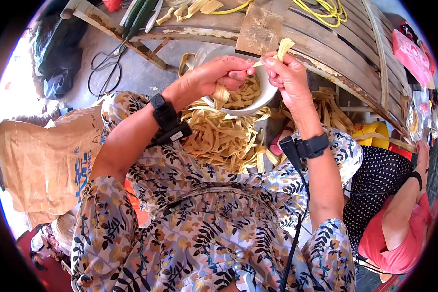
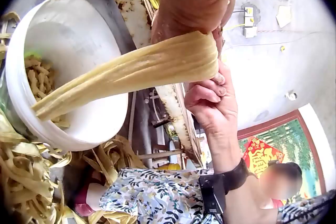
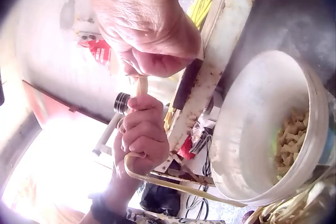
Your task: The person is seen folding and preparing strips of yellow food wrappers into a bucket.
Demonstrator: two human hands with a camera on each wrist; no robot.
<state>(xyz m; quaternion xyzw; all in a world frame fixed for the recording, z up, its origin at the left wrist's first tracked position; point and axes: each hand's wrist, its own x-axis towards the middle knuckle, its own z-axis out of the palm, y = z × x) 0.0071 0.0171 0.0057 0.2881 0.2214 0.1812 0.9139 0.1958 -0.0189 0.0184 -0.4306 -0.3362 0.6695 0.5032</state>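
My left hand (image 1: 224, 73) grips a pale yellow, flat fibrous strip (image 2: 136, 71) whose wide tail hangs below the fist, over the bucket's rim in the left wrist view. My right hand (image 1: 288, 73) pinches yellow material too, and a frayed end (image 1: 285, 46) sticks up above its fingers. A thin piece (image 3: 141, 85) spans the small gap between the two hands. Under them stands a white bucket (image 3: 241, 113) with short cut pieces (image 3: 291, 142) inside. A heap of long strips (image 1: 219, 136) lies in front of the bucket, below my forearms.
A slatted wooden bench (image 1: 321, 53) with a rusty edge runs behind the bucket, carrying a worn board (image 1: 260, 27), yellow cord (image 1: 326, 12) and more strips. A big paper sack (image 1: 44, 160) stands at left. Another person (image 1: 394, 228) sits at right. More strips (image 1: 331, 109) lie under the bench.
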